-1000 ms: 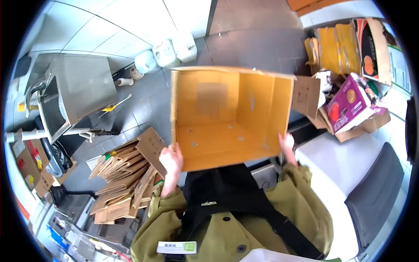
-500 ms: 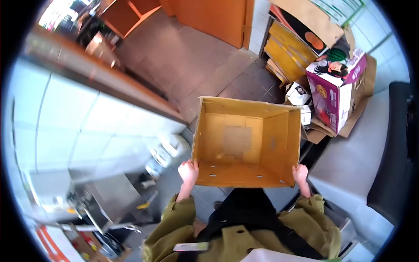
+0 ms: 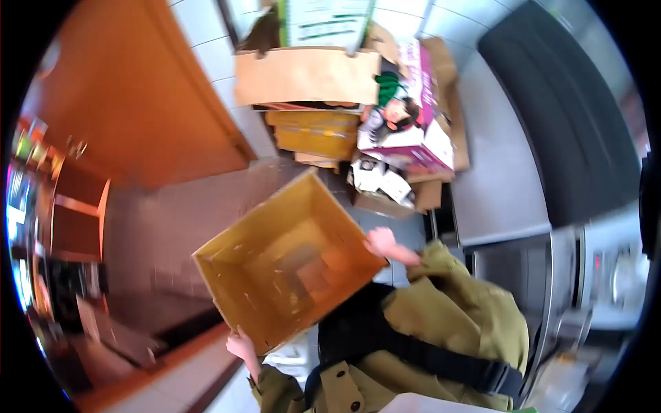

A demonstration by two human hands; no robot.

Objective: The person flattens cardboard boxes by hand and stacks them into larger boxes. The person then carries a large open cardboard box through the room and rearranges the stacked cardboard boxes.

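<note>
An open cardboard box point(image 3: 296, 265) is held out in front of my body, tilted, its opening facing up toward the camera. Some pale marks show on its inner walls, and nothing stands inside. My left hand point(image 3: 242, 346) grips the box's lower left edge, fingers wrapped over the rim. At the right corner, my right hand point(image 3: 383, 243) is closed on the opposite edge.
An orange door point(image 3: 138, 103) is at the upper left. Ahead stand stacked cartons, a yellow-taped bundle point(image 3: 313, 134) and a purple-and-white box point(image 3: 413, 144). On the right are a grey counter point(image 3: 496, 165) and a dark padded panel point(image 3: 564, 117). Wooden shelving point(image 3: 76, 213) is at the far left.
The view has swung to the right, bringing the door and cartons into the middle. The box has turned with my body and tilts more; both hands still hold it.
</note>
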